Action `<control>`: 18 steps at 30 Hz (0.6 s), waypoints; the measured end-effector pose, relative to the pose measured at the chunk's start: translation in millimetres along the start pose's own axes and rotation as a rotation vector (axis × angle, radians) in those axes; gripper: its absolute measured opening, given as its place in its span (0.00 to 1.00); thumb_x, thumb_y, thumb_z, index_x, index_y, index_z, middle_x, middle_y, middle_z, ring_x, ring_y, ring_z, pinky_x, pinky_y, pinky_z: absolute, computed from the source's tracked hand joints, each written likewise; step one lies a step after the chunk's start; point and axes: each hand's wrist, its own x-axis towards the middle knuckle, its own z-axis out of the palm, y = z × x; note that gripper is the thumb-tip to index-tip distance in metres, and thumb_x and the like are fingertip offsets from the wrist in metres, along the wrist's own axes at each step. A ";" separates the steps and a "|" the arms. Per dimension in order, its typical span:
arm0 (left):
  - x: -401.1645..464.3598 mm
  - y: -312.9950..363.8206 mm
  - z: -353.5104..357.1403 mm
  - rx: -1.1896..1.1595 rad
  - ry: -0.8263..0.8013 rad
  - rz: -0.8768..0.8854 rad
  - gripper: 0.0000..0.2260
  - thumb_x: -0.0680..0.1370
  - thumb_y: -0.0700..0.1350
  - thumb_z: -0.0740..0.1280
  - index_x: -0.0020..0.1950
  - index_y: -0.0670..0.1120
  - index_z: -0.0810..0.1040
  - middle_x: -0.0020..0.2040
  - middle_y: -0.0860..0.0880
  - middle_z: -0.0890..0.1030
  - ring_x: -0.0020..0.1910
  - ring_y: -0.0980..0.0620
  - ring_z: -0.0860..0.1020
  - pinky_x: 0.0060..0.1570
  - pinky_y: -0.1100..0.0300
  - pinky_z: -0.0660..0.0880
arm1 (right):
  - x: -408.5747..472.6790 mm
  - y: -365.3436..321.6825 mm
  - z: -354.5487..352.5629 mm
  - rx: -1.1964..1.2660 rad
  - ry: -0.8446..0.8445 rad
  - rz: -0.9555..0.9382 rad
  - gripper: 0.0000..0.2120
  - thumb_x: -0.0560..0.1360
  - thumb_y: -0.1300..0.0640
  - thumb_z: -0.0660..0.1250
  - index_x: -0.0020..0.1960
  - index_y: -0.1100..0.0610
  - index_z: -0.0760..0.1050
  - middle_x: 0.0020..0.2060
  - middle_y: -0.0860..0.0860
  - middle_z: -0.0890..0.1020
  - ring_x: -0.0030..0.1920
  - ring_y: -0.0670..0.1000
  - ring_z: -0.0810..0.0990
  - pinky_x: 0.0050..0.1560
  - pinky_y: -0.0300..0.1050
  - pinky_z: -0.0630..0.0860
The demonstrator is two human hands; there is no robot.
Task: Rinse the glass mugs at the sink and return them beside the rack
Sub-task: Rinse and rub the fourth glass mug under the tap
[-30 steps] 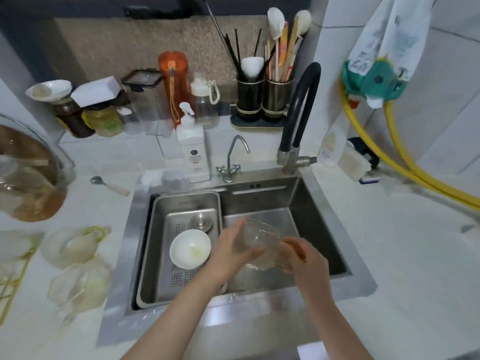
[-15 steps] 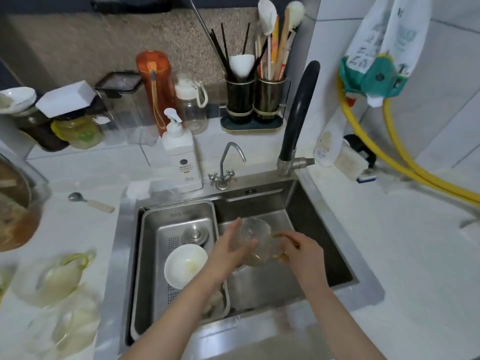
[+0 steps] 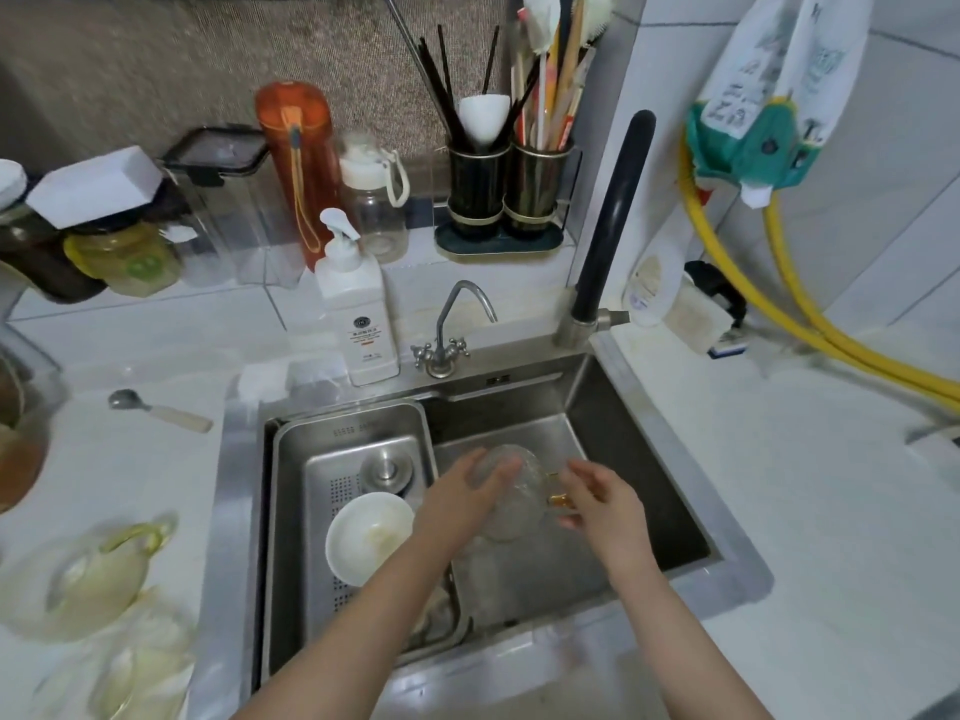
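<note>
Both hands are over the right-hand basin of the steel sink (image 3: 670, 423), holding one glass mug (image 3: 511, 493) between them. The left hand (image 3: 457, 504) is wrapped around the mug's body from the 9 o'clock side, fingers closed against the glass. The right hand (image 3: 605, 504) is at the mug's 3 o'clock side, fingers pinched on the amber handle (image 3: 558, 498). The mug is tilted and held clear of the basin floor; motion blur prevents telling which way its mouth points.

To the mug's 9 o'clock, a steel drain tray (image 3: 311, 459) fills the left part of the sink. A white bowl (image 3: 366, 543) sits in it, upright, with a metal plug (image 3: 387, 465) just beyond at 12 o'clock.

On the table at the sink's 9 o'clock, two more glass mugs (image 3: 88, 579) lie near the frame's lower left edge, blurred; one shows a yellow-green handle. A spoon (image 3: 156, 410) lies on the table at the sink's 10 o'clock.

At the sink's 12 o'clock rim stand a white pump bottle (image 3: 358, 314), a small chrome tap (image 3: 447, 330) and, further toward 1 o'clock, a tall black faucet (image 3: 610, 220). No water stream is discernible from either. Behind them are an orange bottle (image 3: 296, 163) and two utensil holders (image 3: 506, 189). A yellow hose (image 3: 810, 314) runs along the wall at 2 o'clock.
</note>
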 end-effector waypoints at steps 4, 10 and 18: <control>0.0 3.3 6.8 0.013 -0.011 -0.057 0.39 0.67 0.73 0.62 0.72 0.54 0.66 0.69 0.48 0.72 0.61 0.47 0.76 0.59 0.47 0.76 | 6.5 5.5 -6.1 -0.021 -0.012 0.029 0.15 0.78 0.57 0.65 0.62 0.61 0.75 0.49 0.54 0.82 0.45 0.52 0.83 0.47 0.47 0.82; 5.0 10.3 17.3 -0.100 -0.050 -0.007 0.37 0.67 0.62 0.73 0.73 0.53 0.64 0.70 0.49 0.70 0.65 0.50 0.72 0.63 0.53 0.72 | 21.9 12.2 -20.2 0.092 -0.029 0.050 0.14 0.77 0.67 0.65 0.61 0.57 0.75 0.57 0.56 0.80 0.51 0.54 0.82 0.38 0.36 0.80; 8.6 30.3 26.9 -0.230 -0.047 -0.018 0.44 0.69 0.52 0.75 0.77 0.49 0.53 0.74 0.49 0.64 0.71 0.52 0.66 0.58 0.63 0.67 | 42.5 -1.5 -44.9 0.174 -0.188 -0.115 0.15 0.75 0.69 0.65 0.52 0.50 0.77 0.50 0.51 0.82 0.45 0.43 0.84 0.38 0.35 0.79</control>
